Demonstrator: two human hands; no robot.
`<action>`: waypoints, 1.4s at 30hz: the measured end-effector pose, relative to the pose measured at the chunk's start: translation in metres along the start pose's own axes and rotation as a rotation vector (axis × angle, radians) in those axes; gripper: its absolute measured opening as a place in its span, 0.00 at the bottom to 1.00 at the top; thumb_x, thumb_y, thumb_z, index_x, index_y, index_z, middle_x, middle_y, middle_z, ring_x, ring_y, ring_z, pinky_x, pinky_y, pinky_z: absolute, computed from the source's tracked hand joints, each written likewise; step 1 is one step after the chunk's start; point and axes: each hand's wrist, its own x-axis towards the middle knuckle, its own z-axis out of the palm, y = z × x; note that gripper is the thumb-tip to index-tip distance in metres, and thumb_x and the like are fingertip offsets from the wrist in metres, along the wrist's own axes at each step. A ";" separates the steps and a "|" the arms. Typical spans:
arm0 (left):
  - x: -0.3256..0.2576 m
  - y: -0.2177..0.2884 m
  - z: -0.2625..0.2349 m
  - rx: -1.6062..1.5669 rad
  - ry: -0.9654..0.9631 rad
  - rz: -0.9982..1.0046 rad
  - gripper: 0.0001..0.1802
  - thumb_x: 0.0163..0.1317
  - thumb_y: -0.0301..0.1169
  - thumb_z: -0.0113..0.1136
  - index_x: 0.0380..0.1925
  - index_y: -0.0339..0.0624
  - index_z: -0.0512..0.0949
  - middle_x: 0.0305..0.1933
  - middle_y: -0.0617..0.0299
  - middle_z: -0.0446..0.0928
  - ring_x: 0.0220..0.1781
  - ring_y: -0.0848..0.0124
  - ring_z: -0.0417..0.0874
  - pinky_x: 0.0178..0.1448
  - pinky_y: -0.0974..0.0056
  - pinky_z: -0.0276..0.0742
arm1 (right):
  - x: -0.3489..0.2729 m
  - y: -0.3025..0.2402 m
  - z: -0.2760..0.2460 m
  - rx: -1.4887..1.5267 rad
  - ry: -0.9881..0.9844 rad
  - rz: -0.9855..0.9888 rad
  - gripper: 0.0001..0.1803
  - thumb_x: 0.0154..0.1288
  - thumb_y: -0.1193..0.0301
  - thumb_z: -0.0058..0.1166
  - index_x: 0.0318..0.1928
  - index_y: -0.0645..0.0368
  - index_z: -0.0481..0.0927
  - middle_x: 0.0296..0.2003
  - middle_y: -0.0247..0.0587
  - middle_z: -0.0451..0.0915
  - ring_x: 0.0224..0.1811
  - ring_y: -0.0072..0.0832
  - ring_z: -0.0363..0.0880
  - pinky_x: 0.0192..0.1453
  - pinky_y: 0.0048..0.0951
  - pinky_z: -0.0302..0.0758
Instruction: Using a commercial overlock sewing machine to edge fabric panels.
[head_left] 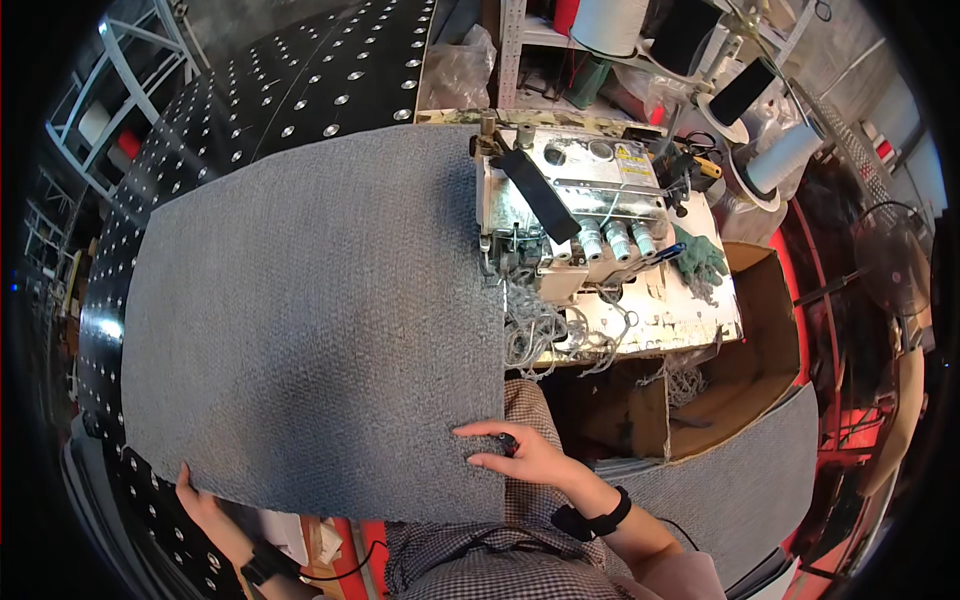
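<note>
A large grey woven-textured mat (320,300) lies in front of me, its right edge running up to the sewing machine (570,200). That machine looks like an overlock, with several tension dials on its front. My left hand (205,510) is closed at the mat's lower left edge, its fingers partly hidden there. Over the lower right edge, my right hand (525,458) rests with index finger and thumb spread against the mat. A small black object (508,442) shows in its palm, and its other fingers are hidden.
Loose grey yarn (535,325) hangs by the machine. A green glove (700,262) lies on the machine's table, beside a cardboard box (740,420). Thread cones (785,160) stand behind. To the left stretches a black table (300,95) with metal studs. Another grey mat (735,485) lies lower right.
</note>
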 end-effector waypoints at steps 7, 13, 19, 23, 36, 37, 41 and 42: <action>0.087 0.031 0.024 -0.351 0.058 -0.156 0.24 0.57 0.32 0.50 0.52 0.28 0.66 0.58 0.50 0.66 0.60 0.55 0.65 0.66 0.55 0.57 | 0.027 -0.017 -0.016 -0.077 0.019 -0.065 0.20 0.57 0.74 0.56 0.52 0.58 0.73 0.49 0.40 0.75 0.54 0.29 0.71 0.58 0.28 0.66; 0.083 0.036 0.093 -0.615 0.113 -0.303 0.23 0.56 0.29 0.51 0.52 0.28 0.66 0.58 0.50 0.66 0.60 0.54 0.65 0.66 0.52 0.57 | 0.043 -0.018 -0.035 -0.105 0.096 -0.071 0.20 0.57 0.74 0.56 0.51 0.58 0.73 0.49 0.40 0.75 0.53 0.28 0.71 0.57 0.26 0.65; 0.043 0.060 0.165 0.057 -0.031 0.182 0.27 0.56 0.34 0.51 0.54 0.28 0.64 0.57 0.49 0.65 0.60 0.58 0.64 0.65 0.57 0.56 | 0.057 -0.021 -0.047 -0.159 0.198 -0.147 0.24 0.57 0.74 0.55 0.55 0.58 0.68 0.54 0.42 0.70 0.54 0.30 0.70 0.59 0.27 0.63; 0.072 0.064 0.190 0.168 -0.091 0.290 0.28 0.56 0.36 0.48 0.54 0.27 0.63 0.58 0.47 0.63 0.61 0.61 0.62 0.65 0.63 0.52 | 0.058 -0.021 -0.045 -0.207 0.381 -0.155 0.33 0.58 0.76 0.53 0.63 0.57 0.55 0.58 0.47 0.63 0.54 0.30 0.70 0.51 0.26 0.68; 0.065 0.122 0.312 0.701 -0.051 0.535 0.28 0.53 0.31 0.42 0.54 0.27 0.63 0.57 0.47 0.64 0.61 0.58 0.62 0.65 0.63 0.51 | 0.072 -0.020 -0.054 -0.524 0.696 -0.335 0.22 0.56 0.82 0.49 0.54 0.63 0.67 0.33 0.45 0.73 0.28 0.33 0.72 0.31 0.26 0.70; 0.063 0.127 0.322 0.737 -0.054 0.551 0.26 0.53 0.30 0.41 0.53 0.27 0.64 0.55 0.46 0.65 0.60 0.59 0.63 0.65 0.64 0.52 | 0.073 -0.018 -0.055 -0.522 0.699 -0.369 0.23 0.56 0.82 0.49 0.54 0.64 0.67 0.33 0.45 0.73 0.29 0.34 0.73 0.32 0.26 0.70; 0.085 0.129 0.330 0.793 -0.102 0.588 0.25 0.53 0.30 0.41 0.52 0.27 0.65 0.54 0.46 0.66 0.59 0.59 0.64 0.64 0.64 0.53 | 0.073 -0.025 -0.052 -0.498 0.690 -0.364 0.23 0.55 0.83 0.49 0.54 0.65 0.66 0.33 0.44 0.73 0.32 0.34 0.74 0.34 0.27 0.70; 0.089 0.131 0.332 0.796 -0.121 0.592 0.25 0.53 0.30 0.41 0.52 0.28 0.65 0.54 0.46 0.66 0.59 0.59 0.64 0.64 0.64 0.53 | 0.072 -0.027 -0.050 -0.476 0.673 -0.323 0.24 0.55 0.83 0.49 0.55 0.65 0.66 0.34 0.44 0.73 0.32 0.34 0.74 0.34 0.27 0.70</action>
